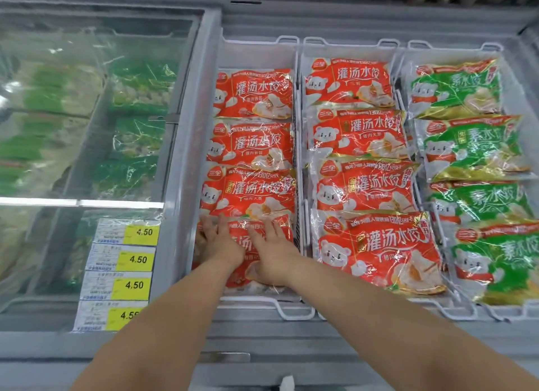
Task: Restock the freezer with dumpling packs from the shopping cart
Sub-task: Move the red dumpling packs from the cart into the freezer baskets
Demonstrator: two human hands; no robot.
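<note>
1. On the nearest red plastic dumpling pack (242,244), the straight fingers (207,225) of both hands lie spread apart, pressing flat.
2. Left hand (217,243) and right hand (271,252) rest side by side.
3. This pack lies frontmost in the leftmost white wire basket (291,309) of the open grey chest freezer (291,20).

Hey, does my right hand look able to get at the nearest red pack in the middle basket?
Probably yes. The right hand rests on the left basket's front pack; the middle basket's nearest red pack lies beside it, uncovered, only a basket wall between.
</note>
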